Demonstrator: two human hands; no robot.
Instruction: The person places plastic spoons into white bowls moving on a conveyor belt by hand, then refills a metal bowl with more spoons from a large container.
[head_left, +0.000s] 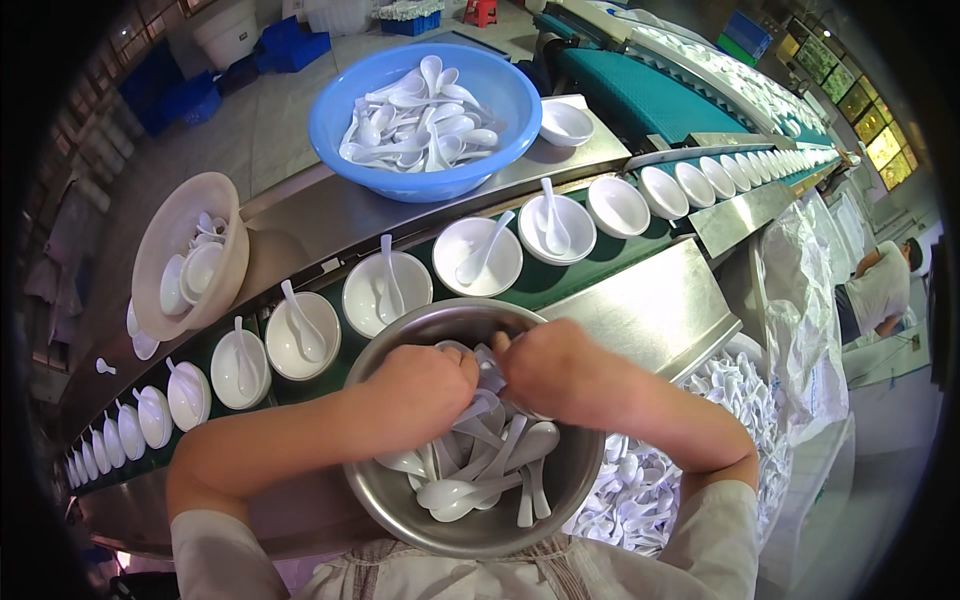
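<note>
Both my hands are over a steel bowl (364, 495) of white spoons (465, 491), held close against my body. My left hand (427, 386) is at the bowl's upper left, fingers curled near some spoons; whether it grips one is hidden. My right hand (559, 367) is bent down beside it, its fingertips among the spoons and its grip unclear. Just beyond, a green conveyor belt (600, 262) carries a row of white bowls. Spoons lean in many of them, such as this white bowl (386, 292), while the white bowl (619, 208) farther right holds none.
A blue basin (425, 187) of spoons and a cream basin (240, 255) with bowls and spoons stand beyond the belt. Loose spoons fill a large container (637, 487) at my right, near a plastic sheet (802, 315). Another person (877, 289) works at the far right.
</note>
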